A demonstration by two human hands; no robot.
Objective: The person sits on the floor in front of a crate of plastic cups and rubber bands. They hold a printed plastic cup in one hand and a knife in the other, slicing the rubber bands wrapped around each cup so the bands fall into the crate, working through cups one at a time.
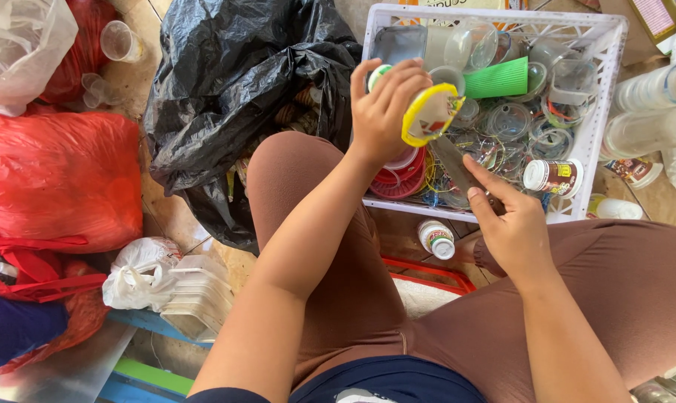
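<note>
Left hand [383, 112] clenched on yellow-rimmed cup [427, 113]; right hand [506, 224] grasping knife [457, 168]. Cup likely light, thin, crushable; best held around body.

Bright, even daylight; shadows soft and short. Glare on black bag [233, 82] and clear bag [21, 45], upper left of frame. Slight blur on knife [457, 168]. Wide-angle stretch at edges.
</note>
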